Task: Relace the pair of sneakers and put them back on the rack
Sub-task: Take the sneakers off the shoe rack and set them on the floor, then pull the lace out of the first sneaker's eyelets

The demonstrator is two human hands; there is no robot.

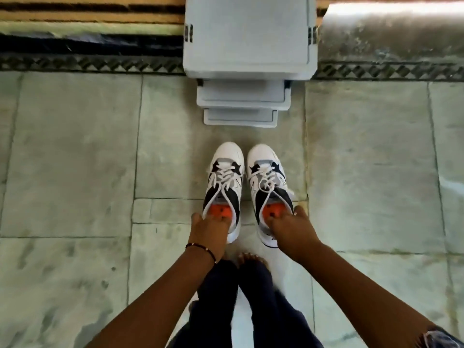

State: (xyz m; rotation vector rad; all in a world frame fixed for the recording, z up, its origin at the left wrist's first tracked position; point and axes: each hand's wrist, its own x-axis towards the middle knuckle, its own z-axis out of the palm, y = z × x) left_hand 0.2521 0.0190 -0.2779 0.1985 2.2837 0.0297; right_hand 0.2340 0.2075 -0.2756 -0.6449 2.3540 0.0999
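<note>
Two white sneakers with black star marks, white laces and orange insoles sit side by side, toes pointing away from me. My left hand [212, 228] grips the heel collar of the left sneaker [226, 177], fingers inside the opening. My right hand [288, 226] grips the heel collar of the right sneaker [267, 179] the same way. Both shoes look laced. The grey stepped shoe rack [247, 41] stands straight ahead, beyond the toes, with two lower shelves jutting forward.
The floor is pale green stone tile [75, 159] with a dark patterned border [88, 64] by the rack. My bare feet [247, 262] and dark trousers are right behind the sneakers. A striped mat [88, 11] lies at the far left.
</note>
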